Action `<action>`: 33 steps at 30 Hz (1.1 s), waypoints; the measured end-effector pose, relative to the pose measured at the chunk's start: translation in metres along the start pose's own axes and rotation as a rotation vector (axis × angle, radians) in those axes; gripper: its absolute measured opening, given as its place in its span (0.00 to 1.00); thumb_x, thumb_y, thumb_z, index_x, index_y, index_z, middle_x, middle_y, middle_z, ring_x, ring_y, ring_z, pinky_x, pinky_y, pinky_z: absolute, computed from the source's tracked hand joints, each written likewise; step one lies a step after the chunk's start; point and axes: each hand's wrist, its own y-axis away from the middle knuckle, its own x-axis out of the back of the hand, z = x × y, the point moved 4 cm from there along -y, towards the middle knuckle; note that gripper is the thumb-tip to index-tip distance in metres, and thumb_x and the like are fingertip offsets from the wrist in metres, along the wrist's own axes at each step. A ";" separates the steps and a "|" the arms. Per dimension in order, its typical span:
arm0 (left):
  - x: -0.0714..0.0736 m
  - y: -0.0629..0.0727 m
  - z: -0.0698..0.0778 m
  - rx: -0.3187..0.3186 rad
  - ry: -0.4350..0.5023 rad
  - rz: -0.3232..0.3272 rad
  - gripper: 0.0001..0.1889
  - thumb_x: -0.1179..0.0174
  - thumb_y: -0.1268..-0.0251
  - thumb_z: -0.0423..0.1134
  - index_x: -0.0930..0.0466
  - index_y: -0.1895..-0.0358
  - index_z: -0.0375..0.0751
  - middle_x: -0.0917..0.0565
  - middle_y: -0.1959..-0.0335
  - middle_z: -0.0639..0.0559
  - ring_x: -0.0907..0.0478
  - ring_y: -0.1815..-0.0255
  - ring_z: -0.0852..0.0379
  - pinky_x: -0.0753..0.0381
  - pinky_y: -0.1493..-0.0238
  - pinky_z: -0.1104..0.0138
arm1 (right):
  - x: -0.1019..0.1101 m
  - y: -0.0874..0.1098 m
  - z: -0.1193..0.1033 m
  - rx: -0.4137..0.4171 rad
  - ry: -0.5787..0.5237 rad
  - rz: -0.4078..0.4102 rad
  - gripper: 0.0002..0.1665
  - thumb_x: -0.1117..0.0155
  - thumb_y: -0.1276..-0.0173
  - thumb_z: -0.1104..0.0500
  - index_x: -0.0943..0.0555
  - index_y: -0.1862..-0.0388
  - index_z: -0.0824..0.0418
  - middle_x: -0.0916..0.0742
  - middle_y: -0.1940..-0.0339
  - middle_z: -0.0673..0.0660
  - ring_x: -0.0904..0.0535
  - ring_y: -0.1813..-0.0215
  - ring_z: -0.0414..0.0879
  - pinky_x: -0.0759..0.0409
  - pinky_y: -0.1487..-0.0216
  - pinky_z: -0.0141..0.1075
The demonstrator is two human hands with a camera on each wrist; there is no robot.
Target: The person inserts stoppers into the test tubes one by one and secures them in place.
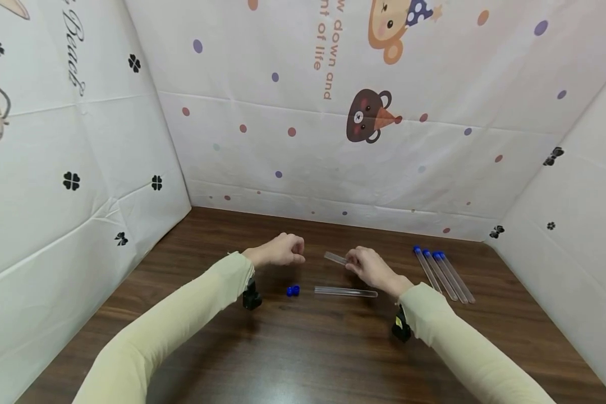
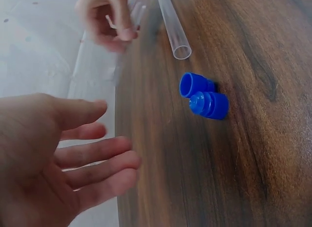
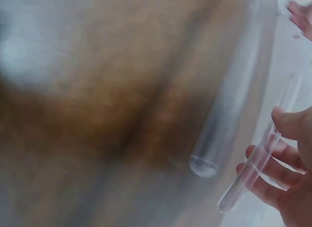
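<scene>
The right hand (image 1: 371, 266) pinches a clear test tube (image 1: 335, 258) beyond a second tube (image 1: 345, 292) lying on the table (image 1: 303, 348), and the left hand (image 1: 281, 250) has relaxed, empty fingers, so too light a pressure could let this smooth round tube slip and roll.

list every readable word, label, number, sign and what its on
"Beach": left wall sheet; word above cut off
"w down and": back wall sheet, start cut off
"nt of life": same sheet, also cut
Yellow mark, right wrist device: unreadably small
Test tubes, blue caps: no readable text
</scene>
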 end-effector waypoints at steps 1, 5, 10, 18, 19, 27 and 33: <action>-0.002 0.001 0.001 -0.001 -0.005 -0.029 0.05 0.41 0.32 0.38 0.24 0.63 0.41 0.16 0.66 0.42 0.19 0.71 0.49 0.23 0.72 0.69 | 0.004 -0.001 0.001 0.007 -0.006 0.025 0.05 0.33 0.36 0.63 0.17 0.62 0.64 0.19 0.72 0.53 0.27 0.70 0.40 0.27 0.69 0.32; -0.010 0.003 0.007 -0.011 -0.033 -0.126 0.08 0.39 0.34 0.42 0.23 0.66 0.42 0.18 0.71 0.47 0.19 0.73 0.49 0.23 0.73 0.70 | 0.021 -0.006 0.003 0.021 -0.004 0.095 0.06 0.36 0.35 0.66 0.18 0.60 0.67 0.19 0.70 0.56 0.27 0.70 0.42 0.28 0.69 0.34; -0.019 0.005 0.013 0.001 -0.121 -0.210 0.12 0.35 0.39 0.48 0.22 0.68 0.44 0.21 0.76 0.53 0.28 0.78 0.60 0.28 0.74 0.70 | 0.040 -0.013 0.002 0.004 0.012 0.114 0.07 0.40 0.32 0.66 0.19 0.57 0.68 0.18 0.67 0.59 0.25 0.67 0.46 0.26 0.66 0.39; -0.029 0.006 0.014 0.033 -0.265 -0.252 0.17 0.28 0.48 0.52 0.21 0.65 0.46 0.22 0.68 0.57 0.29 0.66 0.60 0.29 0.65 0.69 | 0.065 -0.023 0.003 -0.020 -0.005 0.104 0.10 0.45 0.28 0.65 0.20 0.53 0.70 0.15 0.60 0.64 0.18 0.59 0.55 0.20 0.57 0.47; -0.031 0.007 0.014 0.034 -0.275 -0.258 0.16 0.28 0.49 0.51 0.21 0.65 0.46 0.23 0.68 0.57 0.29 0.67 0.60 0.29 0.66 0.69 | 0.068 -0.024 0.003 -0.021 -0.001 0.108 0.11 0.45 0.27 0.65 0.21 0.53 0.70 0.15 0.59 0.65 0.18 0.58 0.55 0.20 0.56 0.48; -0.039 0.007 0.013 0.004 -0.304 -0.275 0.08 0.29 0.46 0.38 0.21 0.68 0.44 0.23 0.72 0.57 0.29 0.74 0.62 0.30 0.71 0.71 | 0.082 -0.028 0.004 -0.013 0.008 0.141 0.12 0.45 0.28 0.67 0.21 0.52 0.73 0.15 0.60 0.66 0.18 0.60 0.56 0.20 0.58 0.48; -0.030 0.004 0.016 -0.076 -0.239 -0.178 0.06 0.32 0.44 0.34 0.20 0.69 0.42 0.22 0.74 0.57 0.30 0.75 0.62 0.29 0.71 0.72 | 0.085 -0.028 0.005 -0.024 0.013 0.132 0.12 0.45 0.28 0.66 0.21 0.52 0.72 0.15 0.59 0.66 0.18 0.59 0.55 0.20 0.57 0.48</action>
